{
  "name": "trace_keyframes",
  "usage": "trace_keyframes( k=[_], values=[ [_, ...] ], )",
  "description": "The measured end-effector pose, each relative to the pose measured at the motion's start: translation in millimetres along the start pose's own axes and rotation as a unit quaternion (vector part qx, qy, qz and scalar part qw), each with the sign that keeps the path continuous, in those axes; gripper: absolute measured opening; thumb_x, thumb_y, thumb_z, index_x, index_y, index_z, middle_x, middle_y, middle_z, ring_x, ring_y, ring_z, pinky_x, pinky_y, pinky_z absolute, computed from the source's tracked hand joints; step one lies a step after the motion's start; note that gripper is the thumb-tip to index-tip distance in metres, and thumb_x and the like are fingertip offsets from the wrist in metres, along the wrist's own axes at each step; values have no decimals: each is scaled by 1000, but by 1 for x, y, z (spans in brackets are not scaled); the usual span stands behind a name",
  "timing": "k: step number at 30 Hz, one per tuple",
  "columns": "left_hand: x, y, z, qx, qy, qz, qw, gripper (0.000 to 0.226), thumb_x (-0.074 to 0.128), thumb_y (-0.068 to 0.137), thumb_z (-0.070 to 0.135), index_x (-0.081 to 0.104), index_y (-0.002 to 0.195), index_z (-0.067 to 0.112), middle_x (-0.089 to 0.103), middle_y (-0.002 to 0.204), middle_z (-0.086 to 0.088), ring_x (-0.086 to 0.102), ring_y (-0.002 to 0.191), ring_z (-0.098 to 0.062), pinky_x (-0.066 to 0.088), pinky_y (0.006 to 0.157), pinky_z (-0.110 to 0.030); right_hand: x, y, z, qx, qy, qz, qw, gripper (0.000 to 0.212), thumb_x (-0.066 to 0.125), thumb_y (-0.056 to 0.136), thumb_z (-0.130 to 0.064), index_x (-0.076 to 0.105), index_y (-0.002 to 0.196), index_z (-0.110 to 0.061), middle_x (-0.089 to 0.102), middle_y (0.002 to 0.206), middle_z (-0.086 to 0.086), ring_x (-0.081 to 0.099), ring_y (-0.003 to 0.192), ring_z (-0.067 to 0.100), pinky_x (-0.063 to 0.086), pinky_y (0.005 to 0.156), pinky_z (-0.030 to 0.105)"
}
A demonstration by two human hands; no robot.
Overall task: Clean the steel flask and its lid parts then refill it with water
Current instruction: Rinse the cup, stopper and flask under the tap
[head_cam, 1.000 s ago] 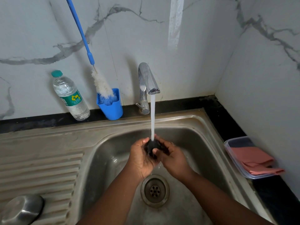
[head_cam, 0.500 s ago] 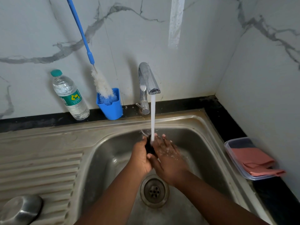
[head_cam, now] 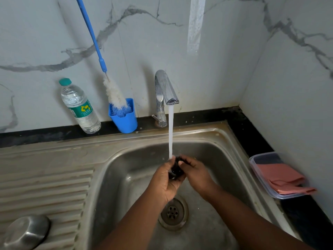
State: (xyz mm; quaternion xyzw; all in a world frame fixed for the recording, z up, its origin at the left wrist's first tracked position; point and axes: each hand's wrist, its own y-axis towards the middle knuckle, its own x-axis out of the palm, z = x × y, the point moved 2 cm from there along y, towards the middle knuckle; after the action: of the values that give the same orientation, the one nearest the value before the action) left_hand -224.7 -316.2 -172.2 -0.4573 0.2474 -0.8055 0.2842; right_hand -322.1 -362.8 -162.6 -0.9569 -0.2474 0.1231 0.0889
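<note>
Your steel sink [head_cam: 126, 159] fills most of the view, its ribbed drainboard running off to the left of your fingers and its drain [head_cam: 173, 212] just below them. Behind your fingers the tap [head_cam: 164, 91] sends a stream of water [head_cam: 170, 134] straight down onto what you hold. Well off to the right of your fingers a clear tray [head_cam: 259, 170] holds folded pink cloths [head_cam: 282, 179]. Up and left of them stand a water bottle [head_cam: 79, 107] and a blue cup [head_cam: 123, 116] with a bottle brush [head_cam: 114, 92] leaning in it. Your left hand [head_cam: 164, 181] and right hand [head_cam: 195, 175] both curl their fingers round a small black lid part [head_cam: 177, 169] (its shape is mostly hidden), held between them over the basin.
</note>
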Motion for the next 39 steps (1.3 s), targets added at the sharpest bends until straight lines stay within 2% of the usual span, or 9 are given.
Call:
trace_keyframes(
  k=[4, 8, 11, 14, 16, 21, 30, 36, 39],
  values=[
    [0, 2, 13, 23, 13, -25, 999, 21, 49, 94, 0, 58, 113, -3, 61, 110, -28, 63, 97, -33, 58, 77, -39, -6, 3, 4, 20, 78, -45, 996, 33, 64, 87, -1, 69, 104, -29, 73, 102, -7, 67, 99, 6, 51, 83, 17],
    [-2, 1, 21, 48, 48, -44, 997, 29, 42, 96, -4, 61, 118, 1, 64, 107, -23, 65, 85, -26, 58, 61, -29, -5, 10, 12, 42, 106, -27, 993, 48, 78, 77, -7, 63, 119, -24, 67, 119, -1, 64, 110, 17, 54, 93, 36],
    [-13, 0, 24, 66, 62, -47, 995, 37, 45, 94, -5, 60, 125, 5, 64, 115, -24, 65, 84, -26, 58, 59, -30, -6, 14, 10, 46, 127, -37, 990, 61, 78, 71, 6, 58, 120, -25, 63, 124, 4, 63, 110, 19, 56, 90, 38],
    [-27, 1, 24, 54, 82, -11, 995, 33, 51, 96, 10, 60, 128, 9, 66, 117, -21, 64, 94, -29, 54, 68, -36, 1, 11, 6, 33, 88, -49, 994, 99, 72, 70, 16, 27, 142, -36, 61, 118, -8, 61, 108, 12, 57, 86, 35],
    [-34, 2, 20, 23, 80, 24, 996, 33, 54, 98, 23, 59, 125, 6, 67, 105, -18, 62, 86, -27, 51, 67, -35, 8, 8, 6, -2, 20, -49, 999, 116, 72, 73, 12, 1, 151, -36, 60, 113, -15, 59, 112, 10, 52, 97, 37],
    [-43, 4, 15, -23, 72, 43, 996, 33, 57, 96, 33, 68, 107, 4, 70, 86, -12, 58, 69, -20, 44, 60, -28, 25, 0, 8, -105, -155, -84, 979, 120, 73, 82, -12, -27, 141, -42, 53, 119, -17, 55, 111, -2, 39, 105, 20],
    [-33, 17, 7, -52, -47, -57, 996, 32, 47, 91, 9, 64, 112, -7, 68, 95, -21, 65, 80, -24, 54, 57, -23, 22, -2, 6, -99, -133, -18, 986, 120, 81, 71, -18, -12, 141, -49, 47, 129, -14, 49, 123, 3, 39, 108, 27],
    [-25, 18, -6, -43, -10, -66, 997, 29, 44, 97, 6, 63, 113, -8, 69, 94, -23, 70, 73, -25, 60, 59, -29, 6, -3, 13, -87, -218, 32, 972, 113, 78, 71, -39, -3, 150, -41, 53, 133, -10, 45, 127, 12, 42, 102, 35],
    [-21, 19, -7, -22, 38, -28, 999, 24, 54, 93, 5, 65, 109, -9, 70, 94, -21, 67, 74, -24, 57, 64, -30, -1, -3, 15, -42, -192, 7, 980, 108, 80, 71, -32, 9, 152, -30, 49, 138, -3, 46, 128, 16, 40, 104, 33]
  ],
)
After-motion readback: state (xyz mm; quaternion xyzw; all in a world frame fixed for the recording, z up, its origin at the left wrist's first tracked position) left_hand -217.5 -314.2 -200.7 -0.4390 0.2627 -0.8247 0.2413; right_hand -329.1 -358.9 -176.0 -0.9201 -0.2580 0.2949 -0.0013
